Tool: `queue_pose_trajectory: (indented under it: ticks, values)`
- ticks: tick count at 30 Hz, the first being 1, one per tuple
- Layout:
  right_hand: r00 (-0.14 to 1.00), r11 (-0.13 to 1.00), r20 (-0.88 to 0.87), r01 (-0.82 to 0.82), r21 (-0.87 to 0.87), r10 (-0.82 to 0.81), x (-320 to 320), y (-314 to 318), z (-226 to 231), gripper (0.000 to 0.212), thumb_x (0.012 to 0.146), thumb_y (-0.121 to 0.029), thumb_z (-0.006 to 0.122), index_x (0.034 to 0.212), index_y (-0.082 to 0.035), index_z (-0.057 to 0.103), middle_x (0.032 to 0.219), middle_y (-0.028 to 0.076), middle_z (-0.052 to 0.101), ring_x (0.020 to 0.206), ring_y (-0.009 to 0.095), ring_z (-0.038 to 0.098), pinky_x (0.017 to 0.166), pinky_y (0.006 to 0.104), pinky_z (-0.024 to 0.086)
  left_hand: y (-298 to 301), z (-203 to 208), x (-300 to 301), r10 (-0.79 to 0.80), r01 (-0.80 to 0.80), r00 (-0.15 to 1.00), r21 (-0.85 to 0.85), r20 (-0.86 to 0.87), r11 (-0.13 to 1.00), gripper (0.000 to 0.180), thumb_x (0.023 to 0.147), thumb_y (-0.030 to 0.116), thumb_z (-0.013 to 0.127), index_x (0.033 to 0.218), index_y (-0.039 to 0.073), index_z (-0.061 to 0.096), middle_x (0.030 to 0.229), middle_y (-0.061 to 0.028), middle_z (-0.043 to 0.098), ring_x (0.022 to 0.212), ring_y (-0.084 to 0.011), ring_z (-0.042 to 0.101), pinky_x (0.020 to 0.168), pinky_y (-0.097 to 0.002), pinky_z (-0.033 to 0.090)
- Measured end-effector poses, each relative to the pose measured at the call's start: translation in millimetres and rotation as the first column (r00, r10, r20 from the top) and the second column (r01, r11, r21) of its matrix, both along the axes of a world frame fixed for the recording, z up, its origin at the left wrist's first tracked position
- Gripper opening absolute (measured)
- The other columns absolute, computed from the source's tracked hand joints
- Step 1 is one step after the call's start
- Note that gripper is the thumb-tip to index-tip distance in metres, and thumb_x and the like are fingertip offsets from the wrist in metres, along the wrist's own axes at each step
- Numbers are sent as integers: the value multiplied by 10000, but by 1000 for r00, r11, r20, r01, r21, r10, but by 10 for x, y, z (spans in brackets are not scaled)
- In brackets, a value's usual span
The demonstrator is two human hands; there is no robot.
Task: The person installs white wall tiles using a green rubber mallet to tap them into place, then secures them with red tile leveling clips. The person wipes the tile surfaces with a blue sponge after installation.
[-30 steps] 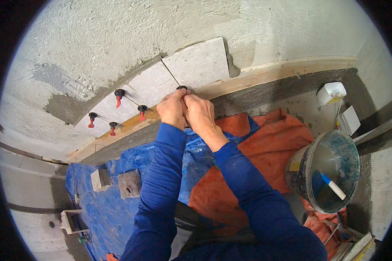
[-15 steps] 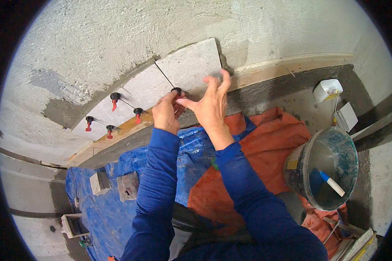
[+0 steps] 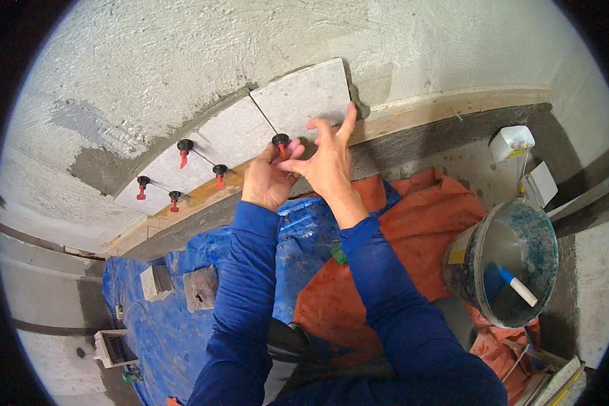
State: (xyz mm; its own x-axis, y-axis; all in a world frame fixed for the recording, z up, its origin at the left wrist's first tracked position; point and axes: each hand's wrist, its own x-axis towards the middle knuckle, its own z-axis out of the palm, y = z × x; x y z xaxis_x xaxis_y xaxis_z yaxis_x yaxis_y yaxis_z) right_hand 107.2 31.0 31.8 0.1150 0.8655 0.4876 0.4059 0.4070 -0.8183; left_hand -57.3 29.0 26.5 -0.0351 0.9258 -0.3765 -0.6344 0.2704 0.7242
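Grey-white tiles stand in a row on the wall. At the lower end of the joint beside the rightmost tile (image 3: 311,91) is a black tile levelling clip (image 3: 281,140) with a red handle. My left hand (image 3: 267,181) has its thumb and fingers around this clip. My right hand (image 3: 331,157) is open, its thumb at the red handle close to my left fingers. Its other fingers spread over the tile's lower right corner. Several similar clips, including one with a red handle (image 3: 219,175), sit along the joints to the left.
A wooden batten (image 3: 446,103) runs beneath the tiles. Blue tarp (image 3: 183,338) and orange tarp (image 3: 379,264) cover the floor. At right stands a bucket (image 3: 457,260) holding a blue-and-white handled tool (image 3: 519,287); a white container (image 3: 511,143) is behind it. Small blocks (image 3: 157,283) lie at left.
My left fingers have shifted lower around the clip, so its black top and red handle now show. My right hand stays nearly in place. The whole view has moved slightly.
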Motion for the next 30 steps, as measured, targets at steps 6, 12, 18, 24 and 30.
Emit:
queue_pose_trajectory:
  ticks: [6,12,18,24,30]
  values:
    - [997,997,-69,-27,67,32,-8,86,-58,766,470,-241,1043,1099,-108,628,1630,249,81,930,321,697,776,434,618,-3,-6,-22,-121,123,980,-2,160,992,533,1141,415,241,1332,27,552,1370,-165,653,1261,-332,626,1058,-528,443]
    - [997,992,-72,9,128,0,-17,91,-90,701,462,-253,1044,1028,-96,661,1617,275,134,855,287,677,761,426,618,-5,-86,-35,-289,231,866,185,408,955,585,1133,431,240,1388,2,546,1461,-174,600,1351,-350,562,1106,-571,401]
    - [996,996,-91,-18,82,26,-42,95,-87,720,482,-266,1041,1058,-64,659,1622,295,115,962,375,671,799,471,606,10,-203,-37,-332,241,814,242,476,940,526,1118,415,334,1351,22,594,1412,-137,642,1315,-324,585,1095,-565,418]
    - [988,999,-145,-52,-10,50,37,94,-7,757,498,-271,1041,1108,-49,653,1612,275,134,842,289,684,743,428,610,-2,-216,-62,-328,237,860,262,392,935,482,1111,403,382,1369,55,594,1342,-111,677,1234,-286,624,1047,-535,460]
    - [990,996,-134,-56,-66,47,1,81,3,791,483,-290,1043,1126,-55,648,1626,284,104,840,295,685,752,438,613,6,-182,-97,-306,229,889,248,342,941,477,1115,393,389,1368,31,571,1320,-133,681,1201,-289,643,1024,-496,483]
